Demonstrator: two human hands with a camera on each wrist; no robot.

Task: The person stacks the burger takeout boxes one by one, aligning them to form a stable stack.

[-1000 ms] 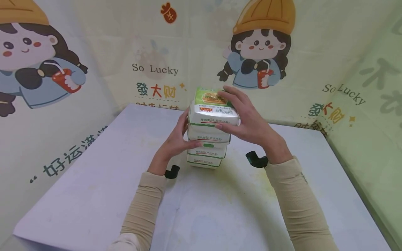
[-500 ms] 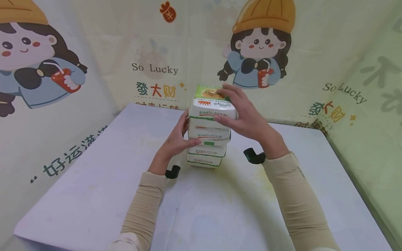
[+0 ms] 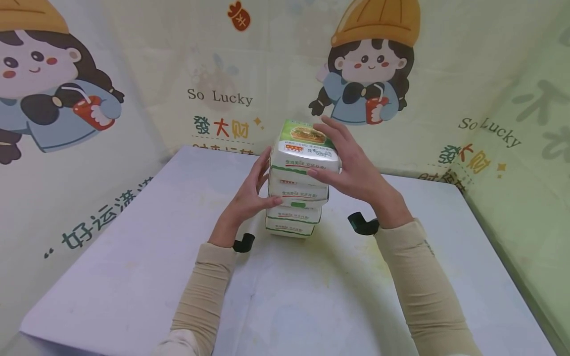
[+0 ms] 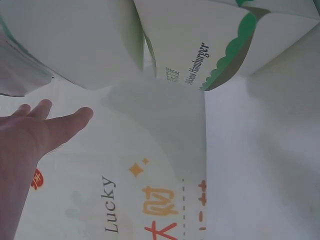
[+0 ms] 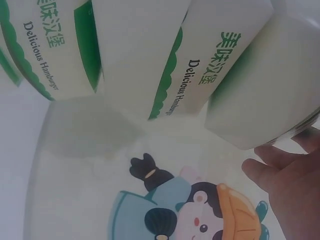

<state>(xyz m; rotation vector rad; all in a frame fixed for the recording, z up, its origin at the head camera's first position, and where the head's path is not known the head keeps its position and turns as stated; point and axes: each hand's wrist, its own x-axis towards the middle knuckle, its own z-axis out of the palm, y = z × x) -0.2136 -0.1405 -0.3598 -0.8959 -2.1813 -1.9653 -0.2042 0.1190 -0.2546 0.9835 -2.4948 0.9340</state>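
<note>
A stack of white and green burger boxes stands in the middle of the table. The top burger box (image 3: 305, 153), with a burger picture on its lid, leans a little against the middle box (image 3: 303, 190). My right hand (image 3: 356, 168) holds the top box at its right side, thumb on the front and fingers over the far corner. Around the left side of the stack is my left hand (image 3: 249, 195), its thumb at the front of the middle box. In the left wrist view its fingers (image 4: 65, 127) reach out straight, apart from the cartons. The bottom box (image 3: 291, 222) rests on the table.
The white table (image 3: 285, 306) stands against a wall cloth (image 3: 156, 64) printed with cartoon figures and lettering. Black curved pieces (image 3: 362, 225) sit at both wrists, close over the tabletop.
The top box has risen slightly, swaying left and then back right with my right hand. My left hand and the bottom box stay nearly where they were.
</note>
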